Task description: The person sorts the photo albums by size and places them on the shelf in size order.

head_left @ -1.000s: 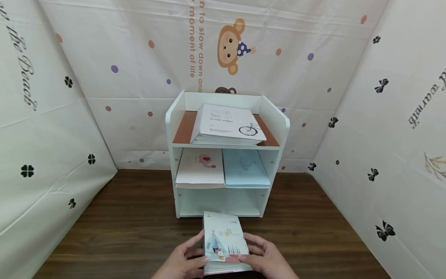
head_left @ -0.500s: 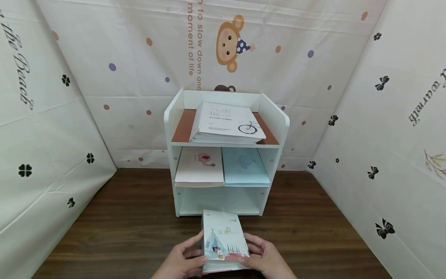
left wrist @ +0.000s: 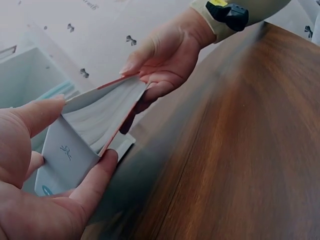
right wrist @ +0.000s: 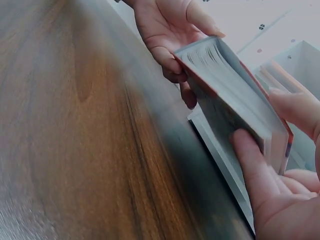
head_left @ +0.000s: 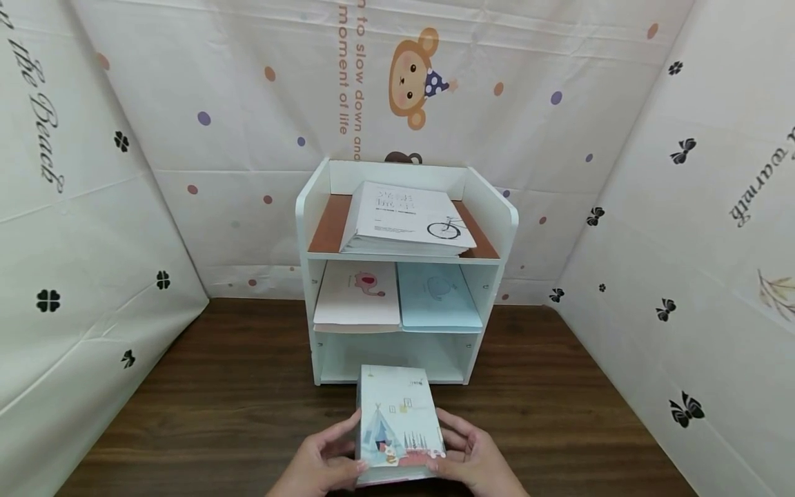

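Observation:
Both hands hold a thick book [head_left: 397, 414], its pale cover printed with a blue tent, in front of the shelf. At its left side, my left hand [head_left: 319, 459] grips the spine with the thumb above and fingers beneath. My right hand [head_left: 478, 455] holds the opposite side, thumb on the front cover near the lower corner. The left wrist view shows the light blue spine [left wrist: 72, 152] between thumb and fingers. In the right wrist view the page edges [right wrist: 225, 85] face the camera, slightly fanned. Beneath the book is the dark wooden table [head_left: 248, 414].
A white three-tier shelf [head_left: 304, 297] stands behind the book. A stack of white books [head_left: 410, 214] lies on its top tier. The middle tier bears a pink-white stack [head_left: 357, 297] and a light blue stack [head_left: 437, 293] side by side. Printed cloth walls [head_left: 248, 228] surround the table.
The book's far end has risen a little toward the shelf's bottom tier, so more of the cover shows. Both hands keep their grip and have barely moved.

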A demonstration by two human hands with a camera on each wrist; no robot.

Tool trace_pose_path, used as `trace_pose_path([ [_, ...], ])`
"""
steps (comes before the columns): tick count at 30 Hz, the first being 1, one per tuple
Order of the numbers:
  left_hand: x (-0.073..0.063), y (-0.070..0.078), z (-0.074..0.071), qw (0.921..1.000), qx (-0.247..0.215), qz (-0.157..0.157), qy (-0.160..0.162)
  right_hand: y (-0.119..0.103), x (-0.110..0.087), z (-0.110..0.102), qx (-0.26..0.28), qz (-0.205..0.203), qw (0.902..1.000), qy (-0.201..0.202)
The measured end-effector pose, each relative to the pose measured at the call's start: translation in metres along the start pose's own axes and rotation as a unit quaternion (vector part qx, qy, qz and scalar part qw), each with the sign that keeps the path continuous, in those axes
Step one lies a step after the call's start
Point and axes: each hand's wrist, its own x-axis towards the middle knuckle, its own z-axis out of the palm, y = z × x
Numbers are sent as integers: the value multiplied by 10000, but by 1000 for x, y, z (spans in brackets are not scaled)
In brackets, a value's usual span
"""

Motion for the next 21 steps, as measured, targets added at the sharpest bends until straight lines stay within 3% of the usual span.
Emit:
trace_pose_path([
  [7, -2, 6, -5, 9998, 197, 8, -57, -1, -2, -2, 235, -151, 9989, -379],
  [21, -3, 11, -7, 9982, 447, 338, -217, 2, 0, -3, 322, -108, 9986, -395],
])
